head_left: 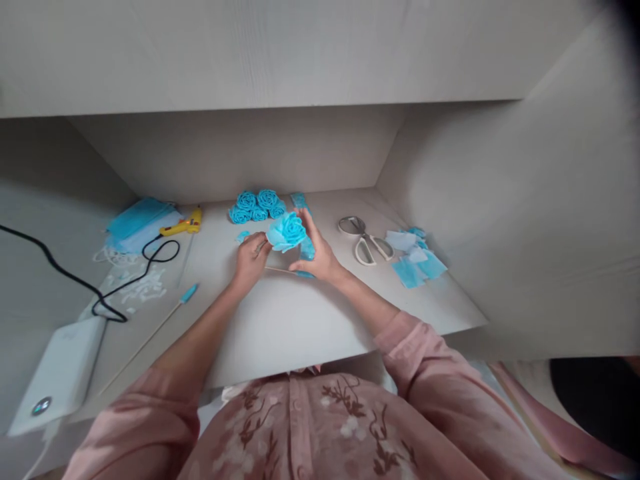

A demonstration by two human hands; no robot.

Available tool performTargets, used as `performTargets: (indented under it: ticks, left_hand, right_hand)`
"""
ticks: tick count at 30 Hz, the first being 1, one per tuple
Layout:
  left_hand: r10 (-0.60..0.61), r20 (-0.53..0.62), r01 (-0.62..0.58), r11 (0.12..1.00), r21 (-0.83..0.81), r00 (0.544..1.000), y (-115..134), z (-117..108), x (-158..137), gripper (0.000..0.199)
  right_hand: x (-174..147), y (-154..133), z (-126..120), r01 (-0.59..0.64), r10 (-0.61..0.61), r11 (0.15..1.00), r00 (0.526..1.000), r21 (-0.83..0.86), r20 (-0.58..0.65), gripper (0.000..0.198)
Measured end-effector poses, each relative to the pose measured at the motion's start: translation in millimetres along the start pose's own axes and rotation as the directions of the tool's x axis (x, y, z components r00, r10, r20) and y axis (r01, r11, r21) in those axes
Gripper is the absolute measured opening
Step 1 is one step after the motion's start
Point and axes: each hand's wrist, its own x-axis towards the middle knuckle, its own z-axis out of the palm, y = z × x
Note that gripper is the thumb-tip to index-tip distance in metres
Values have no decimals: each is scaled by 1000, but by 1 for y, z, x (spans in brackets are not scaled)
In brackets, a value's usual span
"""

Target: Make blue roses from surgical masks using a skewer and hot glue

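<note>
A blue artificial rose (287, 231) with paler outer petals is held above the desk, in the middle of the head view. My left hand (251, 261) is closed, its fingertips pinching the rose's lower left edge. On the other side, my right hand (319, 255) is open, thumb and fingers spread apart around the rose's right side. Whether its fingertips touch the petals I cannot tell. Below the rose, a thin wooden stick (280, 270) runs between the hands. A shiny blue strip (307, 250) lies partly hidden behind my right hand.
Several rolled blue roses (259, 205) are grouped at the back. Scissors (367, 243) and blue and white pieces (417, 261) lie right. Leftward are a yellow glue gun (185, 223), stacked face masks (140, 220), a black cable (47, 257), a blue-tipped stick (150, 337) and a white power bank (60, 377).
</note>
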Motion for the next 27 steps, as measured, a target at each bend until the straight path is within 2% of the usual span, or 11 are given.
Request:
performTargets:
  ticks: [2, 5, 9, 12, 16, 19, 22, 24, 27]
  left_hand:
    - [39, 17, -38, 999, -27, 999, -1, -1, 1, 29]
    - [95, 64, -93, 995, -35, 993, 1, -1, 1, 34]
    - [187, 106, -186, 982, -17, 977, 4, 3, -2, 34]
    - [179, 94, -182, 983, 27, 979, 7, 5, -4, 25]
    - [139, 49, -140, 990, 19, 989, 8, 6, -6, 16]
    - [119, 24, -118, 993, -25, 993, 7, 6, -6, 17]
    - [47, -20, -48, 997, -53, 999, 7, 6, -7, 18]
    - [-3, -37, 0, 998, -66, 999, 8, 6, -7, 17]
    - [-40, -15, 39, 997, -62, 999, 9, 5, -7, 18]
  right_hand:
    - [0, 2, 1, 9, -9, 1000, 1000, 24, 1, 139]
    - [-1, -3, 2, 60, -60, 996, 998, 63, -1, 132]
    - [-4, -15, 2, 86, -85, 996, 996, 32, -33, 97]
    - [-5, -18, 2, 56, -55, 998, 991, 3, -124, 73]
    - [-5, -13, 4, 3, 3, 1000, 974, 30, -225, 65]
    - [-4, -7, 5, 0, 16, 997, 977, 75, -214, 74]
    - [-5, 0, 4, -31, 42, 996, 991, 89, -126, 103]
    - [-5, 4, 3, -52, 59, 996, 994, 74, -97, 116]
    - [-5, 7, 3, -82, 88, 995, 991, 62, -100, 116]
